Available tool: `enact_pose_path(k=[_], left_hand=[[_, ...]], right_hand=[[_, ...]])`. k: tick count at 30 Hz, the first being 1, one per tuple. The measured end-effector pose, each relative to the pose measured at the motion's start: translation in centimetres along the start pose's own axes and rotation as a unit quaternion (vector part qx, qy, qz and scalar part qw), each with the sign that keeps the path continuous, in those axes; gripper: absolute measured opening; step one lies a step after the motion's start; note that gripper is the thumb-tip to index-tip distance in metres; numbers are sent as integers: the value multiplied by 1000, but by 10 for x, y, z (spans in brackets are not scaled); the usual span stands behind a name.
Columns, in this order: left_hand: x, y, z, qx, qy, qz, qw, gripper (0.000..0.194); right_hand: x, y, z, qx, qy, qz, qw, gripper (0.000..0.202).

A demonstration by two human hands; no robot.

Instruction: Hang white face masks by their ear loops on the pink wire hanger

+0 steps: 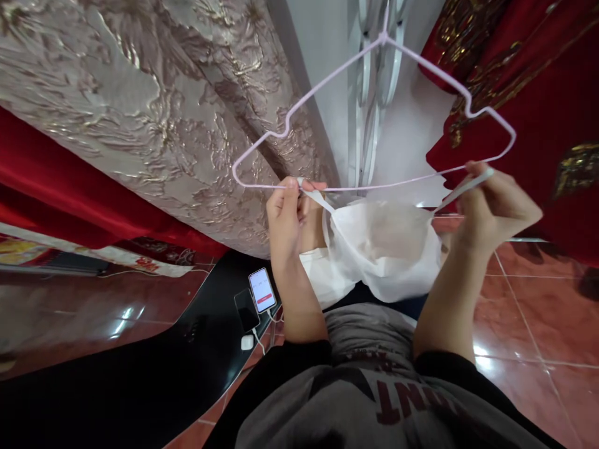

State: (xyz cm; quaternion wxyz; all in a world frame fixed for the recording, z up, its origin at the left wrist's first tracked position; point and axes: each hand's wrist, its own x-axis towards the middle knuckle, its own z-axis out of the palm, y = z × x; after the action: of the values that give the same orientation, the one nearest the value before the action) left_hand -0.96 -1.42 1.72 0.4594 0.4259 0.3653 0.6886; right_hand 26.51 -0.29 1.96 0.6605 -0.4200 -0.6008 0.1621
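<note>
A white, thin cloth piece with narrow straps hangs open between my two hands, in front of my lap. It looks like a strappy garment, but its exact kind I cannot tell. My left hand is closed on one strap, right at the bottom bar of a pale pink clothes hanger. The other strap runs up to my right hand, whose fingers grip it and pull it outward near the bar's right end. The hanger hangs upright before me, its hook cut off by the top edge.
Patterned beige curtain fabric fills the left, above red cloth. Red fabric with gold trim hangs at right. Two phones with cables and a small white case lie on a glossy black surface. Tiled floor shows below.
</note>
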Motion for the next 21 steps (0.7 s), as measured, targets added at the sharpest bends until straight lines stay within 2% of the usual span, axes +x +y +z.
enact_pose_path(k=[4,7,8,10,12,15,16,18,21], left_hand=[[-2,-7,-1,0,0,27,1000,42],[-2,-12,-7,18,22,91,995,23],[-1,-14,-9,28,43,130,990,18],[3,-16,-16,56,108,220,968,33],[9,-16,-25,79,193,305,929,39],[20,-13,-38,81,282,377,878,24],[23,-12,-42,70,288,388,872,20],[30,-10,-48,51,267,387,881,19],[39,-5,-52,68,191,370,907,26]], right_hand=[[-20,-6,16,-48,-30,2,998,49],[-24,2,20,-67,-44,-12,997,35],[-24,5,20,-68,-37,-23,997,30],[-25,11,19,-62,-4,-50,997,23],[-24,15,16,-51,32,-71,996,26],[-23,20,10,-37,44,-71,996,33],[-23,21,9,-34,40,-65,997,34],[-23,22,7,-25,28,-52,998,36],[-25,22,8,-17,17,-40,999,37]])
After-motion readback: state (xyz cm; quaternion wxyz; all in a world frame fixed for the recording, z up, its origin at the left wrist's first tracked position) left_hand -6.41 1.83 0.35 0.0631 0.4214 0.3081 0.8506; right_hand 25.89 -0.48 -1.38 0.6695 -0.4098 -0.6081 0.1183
